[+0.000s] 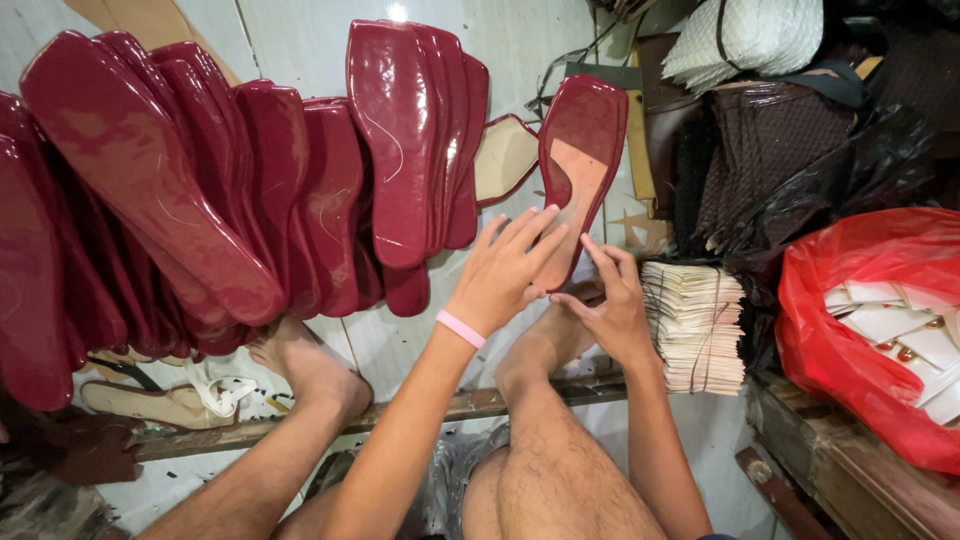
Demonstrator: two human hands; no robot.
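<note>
Head view: I see both hands on a dark red insole (583,150) lying lengthwise away from me; left hand (503,272) flat, fingers spread, right hand (612,305) pinching its near edge.

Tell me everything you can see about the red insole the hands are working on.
The insole is glossy dark red with a squared toe, and a bare tan patch runs down its middle where the covering stops. It stands tilted, toe up, against the pale floor. The left hand lays its fingers flat on its lower part; the right hand touches its lower edge.
</note>
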